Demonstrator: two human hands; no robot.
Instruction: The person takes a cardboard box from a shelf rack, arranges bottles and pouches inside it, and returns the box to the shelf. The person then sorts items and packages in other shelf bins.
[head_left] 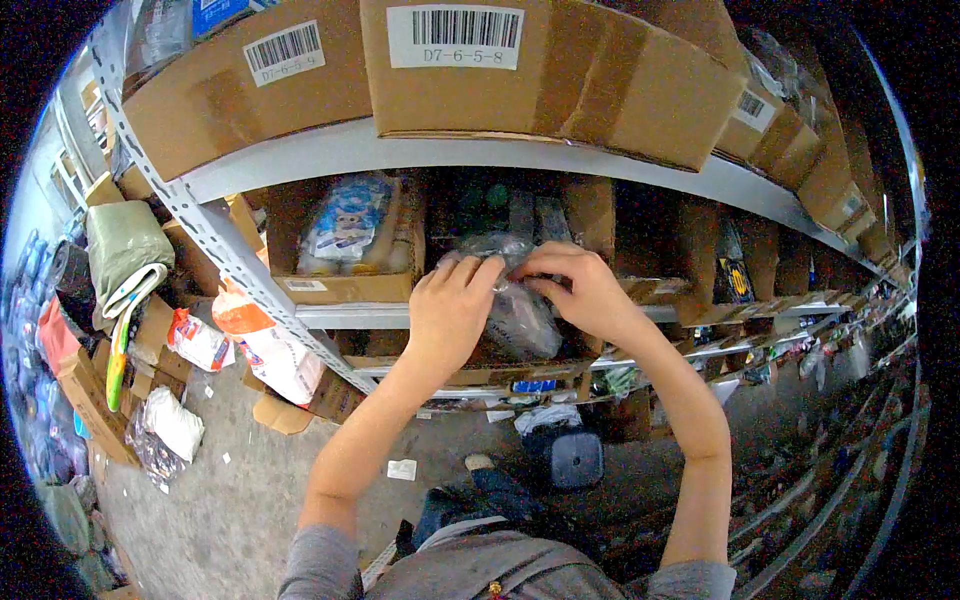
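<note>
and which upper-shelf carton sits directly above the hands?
The carton labelled D7-6-5-8, over the left hand, right hand and clear plastic bag; the D7-6-5-9 carton is to its left, smaller-looking cartons to its right.

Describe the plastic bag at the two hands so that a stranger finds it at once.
Find the large carton labelled D7-6-5-8 on the upper shelf. Below it, at an open box, the left hand and right hand meet on the plastic bag. It is clear and crumpled, without the blue-and-white print of the pack to its left.

And the hands [452,305] partly hide the plastic bag [524,322], insides too blurred to read; D7-6-5-8's box [620,85] runs off the top!
</note>
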